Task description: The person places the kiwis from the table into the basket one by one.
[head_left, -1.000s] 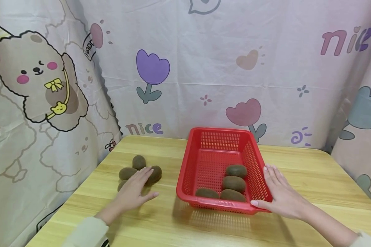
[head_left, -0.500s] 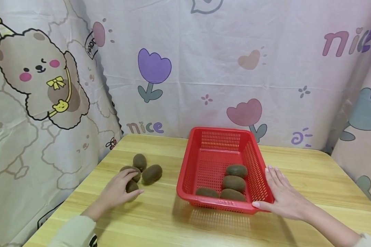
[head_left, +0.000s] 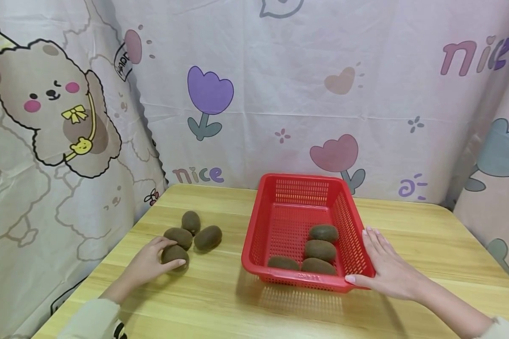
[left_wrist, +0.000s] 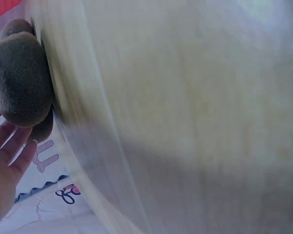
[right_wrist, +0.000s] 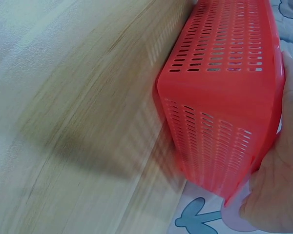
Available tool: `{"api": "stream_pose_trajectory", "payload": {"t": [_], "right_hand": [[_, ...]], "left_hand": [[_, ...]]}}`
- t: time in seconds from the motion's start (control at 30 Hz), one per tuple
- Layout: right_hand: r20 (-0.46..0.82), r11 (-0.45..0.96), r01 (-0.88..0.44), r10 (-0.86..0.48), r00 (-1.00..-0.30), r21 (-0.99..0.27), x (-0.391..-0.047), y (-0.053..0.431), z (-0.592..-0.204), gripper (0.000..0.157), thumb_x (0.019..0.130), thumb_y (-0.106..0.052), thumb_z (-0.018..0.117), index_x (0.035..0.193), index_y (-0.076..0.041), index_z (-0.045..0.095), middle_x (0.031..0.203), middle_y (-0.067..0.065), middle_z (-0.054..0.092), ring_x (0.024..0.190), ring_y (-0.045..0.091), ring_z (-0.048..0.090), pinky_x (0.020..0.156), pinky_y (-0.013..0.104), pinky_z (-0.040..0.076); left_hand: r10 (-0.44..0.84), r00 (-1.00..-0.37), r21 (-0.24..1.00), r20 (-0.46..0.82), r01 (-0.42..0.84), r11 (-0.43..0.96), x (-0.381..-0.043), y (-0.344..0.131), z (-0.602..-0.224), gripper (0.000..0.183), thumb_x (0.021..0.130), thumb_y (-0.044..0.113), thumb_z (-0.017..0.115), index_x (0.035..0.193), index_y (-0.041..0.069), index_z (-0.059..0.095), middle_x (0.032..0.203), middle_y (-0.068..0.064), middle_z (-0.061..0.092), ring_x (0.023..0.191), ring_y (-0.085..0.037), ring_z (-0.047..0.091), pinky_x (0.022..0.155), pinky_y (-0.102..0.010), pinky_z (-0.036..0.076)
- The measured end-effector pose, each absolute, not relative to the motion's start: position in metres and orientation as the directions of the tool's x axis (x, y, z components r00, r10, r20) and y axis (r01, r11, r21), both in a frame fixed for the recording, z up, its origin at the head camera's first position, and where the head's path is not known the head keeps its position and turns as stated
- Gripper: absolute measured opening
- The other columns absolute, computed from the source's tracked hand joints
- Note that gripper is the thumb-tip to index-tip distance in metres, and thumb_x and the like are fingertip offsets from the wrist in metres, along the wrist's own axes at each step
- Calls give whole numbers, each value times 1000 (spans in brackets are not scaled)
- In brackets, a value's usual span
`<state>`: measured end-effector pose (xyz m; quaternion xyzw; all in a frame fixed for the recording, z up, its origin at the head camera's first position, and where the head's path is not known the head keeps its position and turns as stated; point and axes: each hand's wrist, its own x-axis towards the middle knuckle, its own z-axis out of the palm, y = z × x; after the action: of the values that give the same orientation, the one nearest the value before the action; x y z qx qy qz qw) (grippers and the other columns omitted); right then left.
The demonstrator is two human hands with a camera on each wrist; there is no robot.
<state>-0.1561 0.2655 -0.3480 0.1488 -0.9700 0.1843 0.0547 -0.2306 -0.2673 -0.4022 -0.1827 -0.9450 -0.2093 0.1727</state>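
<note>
On the table's left side, my left hand (head_left: 146, 263) holds a brown kiwi (head_left: 176, 259) between thumb and fingers. The left wrist view shows the fingers (left_wrist: 10, 148) against one end of that kiwi (left_wrist: 20, 80); the thumb is mostly out of frame there. Close beside it lie another kiwi (head_left: 179, 238), one farther back (head_left: 191, 222) and one to the right (head_left: 208, 238). My right hand (head_left: 392, 270) rests along the right side of a red plastic basket (head_left: 250, 235), its fingers straight and thumb on the front rim. Several kiwis (head_left: 320, 251) sit inside the basket.
The basket stands on a light wooden table (head_left: 220, 301), right of the loose kiwis. A patterned curtain (head_left: 271, 94) hangs behind the table and along both sides.
My left hand has moved left and toward me, from above the right-hand loose kiwi to the nearest one, which it now holds. The right hand has stayed on the basket.
</note>
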Motion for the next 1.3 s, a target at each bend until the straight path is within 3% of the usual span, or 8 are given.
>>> {"api": "stream_pose_trajectory", "payload": {"t": [0.17,0.37,0.67,0.87,1.3], "right_hand": [[165,882,-311,-269,-949,-353,-156,266,-349,107,75,-53,66,145,8,14,150,31,13,137,48,12,103,66,22],[173,874,-317,-271,-947,-368,-157,267,-351,106,76,-52,66,146,6,12,151,31,12,137,47,13,104,66,21],[166,872,-313,-268,-949,-378,-157,267,-351,106,76,-52,66,146,7,11,151,30,12,137,47,13,105,65,20],[167,867,-312,-267,-949,-388,-157,267,-351,105,76,-51,66,146,7,11,151,30,12,137,46,13,106,64,19],[163,859,-311,-266,-950,-406,-158,266,-351,105,77,-49,67,146,7,11,151,30,12,137,47,13,104,66,21]], "left_hand": [[255,-899,454,355,404,794,-228,-271,-401,54,69,35,80,107,1,64,96,-5,59,75,-10,51,58,-20,43],[275,-921,540,276,385,748,-226,-277,-401,57,67,29,82,112,0,62,100,-11,62,82,-12,55,60,-20,47],[297,-937,612,184,345,712,-228,-284,-405,57,69,25,81,116,-1,60,96,-8,63,79,-2,52,62,-20,48],[301,-941,686,155,322,653,-228,-285,-405,55,71,22,80,115,-3,59,104,-16,64,85,2,57,70,-22,53],[249,-964,733,95,237,637,-224,-270,-396,53,73,23,78,115,-4,59,102,-14,65,87,-11,63,71,-19,53]]}}
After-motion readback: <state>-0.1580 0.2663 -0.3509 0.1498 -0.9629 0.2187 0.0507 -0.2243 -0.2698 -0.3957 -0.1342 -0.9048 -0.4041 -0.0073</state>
